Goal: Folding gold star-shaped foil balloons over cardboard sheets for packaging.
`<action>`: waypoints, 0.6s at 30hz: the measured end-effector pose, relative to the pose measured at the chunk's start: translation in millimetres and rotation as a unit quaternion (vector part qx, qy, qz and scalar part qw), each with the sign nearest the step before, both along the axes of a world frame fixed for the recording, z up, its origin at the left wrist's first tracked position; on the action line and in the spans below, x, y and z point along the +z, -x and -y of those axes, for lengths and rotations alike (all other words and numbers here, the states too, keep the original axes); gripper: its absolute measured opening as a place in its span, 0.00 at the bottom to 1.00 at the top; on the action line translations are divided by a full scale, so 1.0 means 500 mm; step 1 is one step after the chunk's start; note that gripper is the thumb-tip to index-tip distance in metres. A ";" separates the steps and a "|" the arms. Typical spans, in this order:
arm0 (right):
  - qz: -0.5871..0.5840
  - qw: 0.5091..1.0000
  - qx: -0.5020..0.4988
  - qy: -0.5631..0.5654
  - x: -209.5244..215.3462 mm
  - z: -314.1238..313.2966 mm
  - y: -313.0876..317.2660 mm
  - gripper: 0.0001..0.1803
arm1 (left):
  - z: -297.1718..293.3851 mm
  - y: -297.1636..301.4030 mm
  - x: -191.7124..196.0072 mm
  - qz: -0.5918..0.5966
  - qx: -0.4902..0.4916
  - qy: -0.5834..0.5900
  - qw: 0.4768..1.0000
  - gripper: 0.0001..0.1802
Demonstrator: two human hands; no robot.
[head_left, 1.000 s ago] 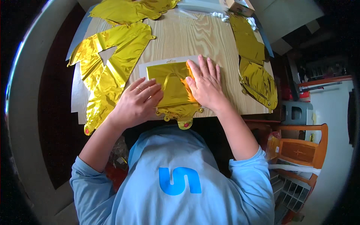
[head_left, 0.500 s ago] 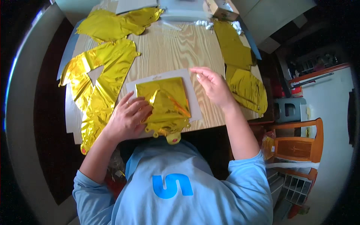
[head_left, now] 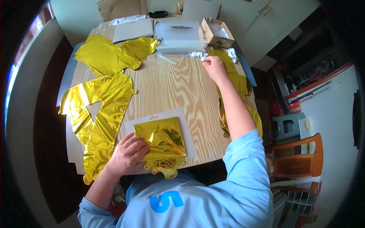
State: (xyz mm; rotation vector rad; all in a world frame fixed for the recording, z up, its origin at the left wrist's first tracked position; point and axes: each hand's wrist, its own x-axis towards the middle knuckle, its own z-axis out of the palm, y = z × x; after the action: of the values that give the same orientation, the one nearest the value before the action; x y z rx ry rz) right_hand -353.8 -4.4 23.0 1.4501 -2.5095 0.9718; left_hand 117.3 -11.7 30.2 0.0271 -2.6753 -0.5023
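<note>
A folded gold foil balloon [head_left: 161,133] lies as a square packet on a white card [head_left: 189,142] near the table's front edge. Its crinkled, tabbed end sticks out at the near side. My left hand [head_left: 131,154] rests on the packet's left edge, fingers extended and slightly bent. Stretched toward the far right, my right hand [head_left: 216,68] has its fingers pinched together at the end of a crumpled white strip [head_left: 197,54]. Under my right forearm, another gold foil balloon [head_left: 240,85] lies flat, partly hidden.
Flat gold foil balloons [head_left: 108,57] cover the table's left side, one of them with a triangular opening [head_left: 114,98]. Along the back are a stack of white cards [head_left: 133,30], clear plastic sleeves [head_left: 176,36], a black object [head_left: 158,14] and an open box [head_left: 218,33]. A wooden chair [head_left: 296,165] stands right.
My right hand has moved from beside the folded balloon to the crumpled white strip at the far right, its fingers closing. My left hand stays at the packet. The view has tilted farther up the table.
</note>
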 end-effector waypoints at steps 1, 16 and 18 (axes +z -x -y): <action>-0.030 0.999 -0.011 -0.011 -0.007 0.015 0.019 0.12 | 0.002 0.002 0.002 0.000 -0.003 -0.008 1.000 0.26; -0.063 0.998 0.004 0.014 0.000 0.005 -0.013 0.13 | 0.003 -0.003 0.008 0.001 -0.008 0.035 0.999 0.22; -0.072 0.997 0.006 0.032 0.001 0.038 0.011 0.13 | 0.006 0.006 0.007 0.001 -0.018 0.034 0.999 0.21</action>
State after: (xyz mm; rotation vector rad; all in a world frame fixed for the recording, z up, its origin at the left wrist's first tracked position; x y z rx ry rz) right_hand -359.5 -23.4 23.6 1.4635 -2.3494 0.9068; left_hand 114.2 -14.5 33.7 -0.0393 -2.6967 -0.4232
